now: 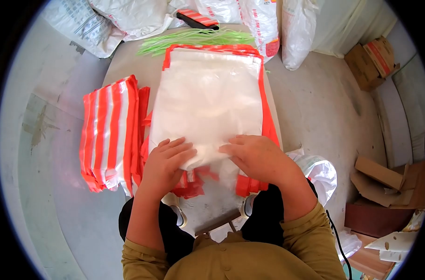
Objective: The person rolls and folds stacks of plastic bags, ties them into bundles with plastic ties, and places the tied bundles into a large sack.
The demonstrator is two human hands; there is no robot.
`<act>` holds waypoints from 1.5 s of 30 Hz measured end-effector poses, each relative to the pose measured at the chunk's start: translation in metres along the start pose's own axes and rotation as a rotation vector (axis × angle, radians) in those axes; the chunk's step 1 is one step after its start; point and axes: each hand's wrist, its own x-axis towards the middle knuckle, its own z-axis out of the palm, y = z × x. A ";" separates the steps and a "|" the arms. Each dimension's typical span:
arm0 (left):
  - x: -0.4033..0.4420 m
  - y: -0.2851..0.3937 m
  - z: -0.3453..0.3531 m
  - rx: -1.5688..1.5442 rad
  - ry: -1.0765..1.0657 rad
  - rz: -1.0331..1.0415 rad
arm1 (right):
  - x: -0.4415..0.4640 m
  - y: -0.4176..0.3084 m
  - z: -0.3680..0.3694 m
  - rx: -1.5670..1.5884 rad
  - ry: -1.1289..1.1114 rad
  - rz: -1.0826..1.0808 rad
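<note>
A white plastic bag (207,98) lies flat on a stack of red-edged plastic bags (268,107) in front of me. My left hand (168,163) rests on the near left part of the white bag, its fingers stretched out over the surface. On the near right part lies my right hand (256,156), fingers extended and pointing inward. Between the hands the near edge of the white bag is rumpled. Below it hang red and white bag handles (189,184). Both hands are open; their undersides are hidden.
A pile of red-and-white striped bags (107,135) hangs at the table's left. Green strips (193,39) and a black item with a striped top (198,19) lie at the back. Full white sacks (259,23) stand behind. Cardboard boxes (371,60) are on the right.
</note>
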 end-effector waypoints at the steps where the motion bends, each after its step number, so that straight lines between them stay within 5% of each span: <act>1: -0.001 -0.001 -0.001 -0.057 -0.006 -0.023 | 0.001 -0.001 -0.002 0.010 -0.026 0.007; 7: -0.007 -0.003 -0.003 -0.310 -0.026 -0.212 | 0.002 0.013 -0.012 0.159 -0.170 0.050; 11: -0.001 -0.007 0.003 -0.482 0.005 -0.416 | 0.016 0.037 0.005 0.155 0.029 -0.060; 21: 0.017 -0.006 0.019 -0.464 0.076 -0.834 | 0.052 0.039 -0.001 0.276 0.040 0.306; 28: 0.024 -0.005 0.019 -0.472 0.091 -0.902 | 0.026 0.052 -0.002 0.495 0.248 0.368; 45: 0.025 -0.012 0.026 -0.470 0.125 -0.923 | -0.011 0.091 -0.007 0.537 -0.092 0.442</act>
